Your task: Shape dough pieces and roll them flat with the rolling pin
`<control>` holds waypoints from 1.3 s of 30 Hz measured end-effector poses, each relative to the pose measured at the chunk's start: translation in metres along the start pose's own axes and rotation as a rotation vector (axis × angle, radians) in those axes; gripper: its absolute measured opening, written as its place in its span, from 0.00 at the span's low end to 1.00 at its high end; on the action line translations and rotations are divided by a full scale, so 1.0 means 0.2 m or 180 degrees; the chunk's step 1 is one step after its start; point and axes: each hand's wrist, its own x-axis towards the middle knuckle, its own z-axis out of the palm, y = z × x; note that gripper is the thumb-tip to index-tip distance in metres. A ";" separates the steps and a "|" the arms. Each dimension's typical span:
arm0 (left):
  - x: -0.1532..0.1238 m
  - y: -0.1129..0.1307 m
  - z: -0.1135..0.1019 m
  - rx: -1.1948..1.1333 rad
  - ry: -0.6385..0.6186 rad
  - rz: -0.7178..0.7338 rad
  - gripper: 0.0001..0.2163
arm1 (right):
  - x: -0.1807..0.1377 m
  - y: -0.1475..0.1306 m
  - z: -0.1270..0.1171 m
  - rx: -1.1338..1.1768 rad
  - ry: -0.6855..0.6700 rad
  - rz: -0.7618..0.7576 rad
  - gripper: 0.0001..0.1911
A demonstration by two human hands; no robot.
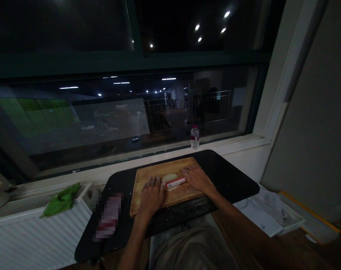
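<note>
A wooden cutting board [148,174] lies on a black tabletop [229,176]. On it sits a small pale disc of dough [169,177]. A red and white cylinder [176,182] lies across the dough like a rolling pin. My left hand [151,195] rests flat on the cylinder's left end, fingers stretched out. My right hand [197,177] lies flat on its right end, fingers also extended. Both palms press down on the cylinder.
A small water bottle [195,137] stands on the window sill behind the table. A green cloth [60,200] lies on the white radiator [41,232] at left. A blurred packet [108,215] sits on the table's left part. Papers [268,213] lie at right.
</note>
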 end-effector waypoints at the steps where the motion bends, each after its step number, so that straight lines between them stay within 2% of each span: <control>1: 0.00 0.00 0.00 -0.0051 -0.0001 0.0028 0.27 | -0.01 0.00 0.00 -0.0024 0.0008 0.0010 0.27; 5: 0.00 -0.02 -0.03 -0.0239 -0.0130 0.0175 0.32 | -0.01 -0.01 -0.01 -0.0118 0.0008 -0.0041 0.27; 13: 0.03 -0.06 -0.04 -0.0347 -0.0333 0.0244 0.30 | 0.00 -0.01 -0.03 0.0021 -0.0018 -0.0066 0.27; 20: 0.05 -0.06 -0.08 -0.0474 -0.0339 0.0294 0.29 | -0.02 0.04 -0.09 0.0257 -0.0174 -0.0660 0.43; 34: 0.09 -0.04 -0.10 -0.0374 -0.0299 0.0193 0.30 | 0.03 -0.02 -0.10 0.0018 -0.0300 -0.0447 0.47; 39: 0.09 -0.01 -0.12 -0.0403 -0.0326 0.0118 0.30 | 0.02 -0.06 -0.13 -0.0039 -0.0372 -0.0415 0.44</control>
